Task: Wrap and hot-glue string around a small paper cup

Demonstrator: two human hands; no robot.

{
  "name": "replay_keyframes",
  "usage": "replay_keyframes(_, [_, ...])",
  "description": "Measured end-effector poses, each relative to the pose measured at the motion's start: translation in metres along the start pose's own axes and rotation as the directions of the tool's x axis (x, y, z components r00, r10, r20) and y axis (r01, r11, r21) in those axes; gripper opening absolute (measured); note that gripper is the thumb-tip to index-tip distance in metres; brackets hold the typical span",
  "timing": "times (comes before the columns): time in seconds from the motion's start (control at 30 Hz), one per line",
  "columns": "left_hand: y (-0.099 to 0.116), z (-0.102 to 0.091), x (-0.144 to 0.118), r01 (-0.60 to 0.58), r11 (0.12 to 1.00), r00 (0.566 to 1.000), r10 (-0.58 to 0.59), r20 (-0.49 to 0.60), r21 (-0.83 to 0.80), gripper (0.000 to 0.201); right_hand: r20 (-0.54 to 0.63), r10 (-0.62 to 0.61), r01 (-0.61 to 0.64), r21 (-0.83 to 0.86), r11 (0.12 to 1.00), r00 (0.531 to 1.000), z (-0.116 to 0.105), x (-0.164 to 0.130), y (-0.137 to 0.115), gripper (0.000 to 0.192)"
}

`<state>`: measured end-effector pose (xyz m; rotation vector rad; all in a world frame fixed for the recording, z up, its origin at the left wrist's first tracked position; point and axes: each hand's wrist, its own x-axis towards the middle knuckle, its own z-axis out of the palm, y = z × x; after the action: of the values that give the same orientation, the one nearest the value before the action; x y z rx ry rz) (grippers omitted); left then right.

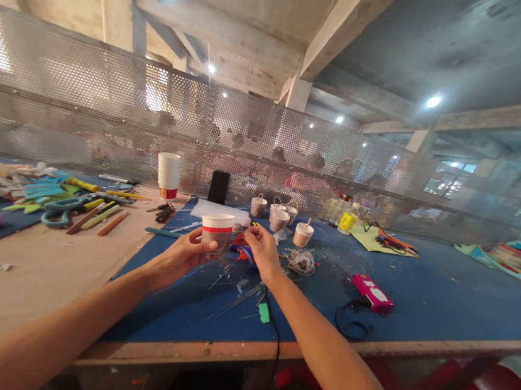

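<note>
A paper cup [218, 223] with a white rim and red band stands upright in the fingers of my left hand [183, 254]. Its lower part looks grey-brown, as if wrapped. Just right of the cup, my right hand [262, 255] has thumb and forefinger pinched together; what lies between them is too small to make out. Partly hidden behind that hand is a blue tool with an orange part [244, 254], a cord running down from the area. A loose coil of grey string [300, 261] lies to the right of it.
Several small wrapped cups [279, 219] stand further back, some with handles. At the back left are a stack of paper cups [168, 174] and a black phone [218, 187]. Scissors [61, 212] lie left, a pink device [372, 293] right. A perforated screen [250, 124] borders the table.
</note>
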<state>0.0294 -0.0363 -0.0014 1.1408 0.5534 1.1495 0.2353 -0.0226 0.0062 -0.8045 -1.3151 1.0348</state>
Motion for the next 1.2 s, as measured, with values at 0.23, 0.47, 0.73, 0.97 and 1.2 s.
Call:
replay_keyframes(0.23, [-0.0028,-0.0055,0.001,-0.003,1.0,0.999,0.003,0.047,0.0,0.044,-0.018,-0.007,0.006,-0.029,1.0,1.0,-0.0023,0.0018,0.0061,0.023])
replay_keyframes(0.47, [-0.002,-0.003,-0.0011,0.006,1.0,0.994,-0.004,0.114,-0.023,0.043,-0.014,0.002,-0.002,-0.033,0.999,1.0,-0.001,0.0028,0.0069,0.017])
replay_keyframes(0.73, [-0.0008,-0.0023,-0.0032,0.023,0.999,0.988,-0.019,0.156,-0.027,0.048,-0.001,-0.001,0.001,-0.04,0.999,1.0,-0.0018,0.0032,0.0094,0.018])
replay_keyframes(0.97, [-0.0017,-0.0018,-0.0031,0.028,0.999,0.987,-0.024,0.159,-0.02,0.046,0.047,0.01,-0.01,0.0,1.0,0.999,-0.0004,0.0014,0.0055,0.017])
replay_keyframes(1.2, [0.0034,0.003,-0.0061,0.04,0.999,0.984,-0.038,0.173,-0.007,0.046,0.075,0.01,-0.011,0.011,1.0,0.997,-0.0002,0.001,0.0064,0.017])
